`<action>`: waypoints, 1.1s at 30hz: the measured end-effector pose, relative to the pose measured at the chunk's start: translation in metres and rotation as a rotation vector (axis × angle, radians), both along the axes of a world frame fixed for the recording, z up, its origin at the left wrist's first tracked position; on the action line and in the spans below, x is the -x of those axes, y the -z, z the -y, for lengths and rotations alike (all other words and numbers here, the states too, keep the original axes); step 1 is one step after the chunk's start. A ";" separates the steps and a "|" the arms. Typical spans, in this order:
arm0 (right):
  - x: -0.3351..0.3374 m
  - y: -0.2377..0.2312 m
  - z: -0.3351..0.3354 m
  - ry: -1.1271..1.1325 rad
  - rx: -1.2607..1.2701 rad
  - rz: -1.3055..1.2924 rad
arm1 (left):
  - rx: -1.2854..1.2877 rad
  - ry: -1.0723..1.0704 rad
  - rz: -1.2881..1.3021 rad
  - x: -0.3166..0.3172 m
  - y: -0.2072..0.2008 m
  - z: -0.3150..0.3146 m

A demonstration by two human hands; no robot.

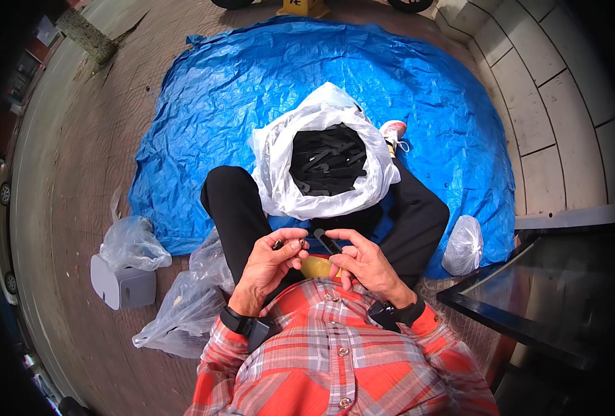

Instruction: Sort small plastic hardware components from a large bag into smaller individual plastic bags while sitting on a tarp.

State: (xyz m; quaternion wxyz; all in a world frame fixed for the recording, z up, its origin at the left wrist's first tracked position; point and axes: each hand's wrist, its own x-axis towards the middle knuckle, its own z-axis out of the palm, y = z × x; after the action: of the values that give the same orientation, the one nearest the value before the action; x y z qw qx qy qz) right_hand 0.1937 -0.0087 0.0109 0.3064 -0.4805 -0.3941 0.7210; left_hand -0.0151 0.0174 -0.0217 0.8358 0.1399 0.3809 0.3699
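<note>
Just nearside of the open white plastic bag (271, 170), the left hand (268, 261) has its grip pinched on a small, dark, shiny part (278, 245) (too tiny to identify); the right hand (368, 265) grasps a flat black plastic strip (329, 243).

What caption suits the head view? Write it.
Left hand grips a small dark piece, right hand a black strip, before a white bag.

Left grip (271, 261), right grip (368, 267) pinched, slightly apart
</note>
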 end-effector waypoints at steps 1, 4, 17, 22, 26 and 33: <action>0.000 0.004 -0.001 -0.016 0.003 0.002 | -0.008 -0.021 -0.003 0.000 -0.001 0.001; -0.001 -0.002 -0.007 -0.054 0.080 -0.005 | -0.045 -0.032 -0.016 0.000 -0.001 0.003; 0.003 -0.001 -0.015 -0.185 0.203 -0.232 | -0.159 0.139 -0.016 0.004 -0.012 0.005; 0.011 -0.014 -0.021 -0.182 0.211 -0.174 | -0.338 0.174 -0.307 -0.007 -0.027 0.010; -0.006 -0.016 -0.021 -0.307 0.143 0.006 | -0.240 0.055 -0.206 -0.004 -0.023 0.012; 0.001 -0.008 -0.016 -0.224 0.010 -0.048 | -0.398 0.151 -0.311 -0.010 -0.019 0.018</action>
State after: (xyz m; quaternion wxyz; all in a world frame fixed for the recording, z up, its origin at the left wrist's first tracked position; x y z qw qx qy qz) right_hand 0.1923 0.0077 0.0189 0.2308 -0.4177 -0.4342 0.7641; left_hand -0.0048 -0.0005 -0.0030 0.7484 0.3847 0.4130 0.3483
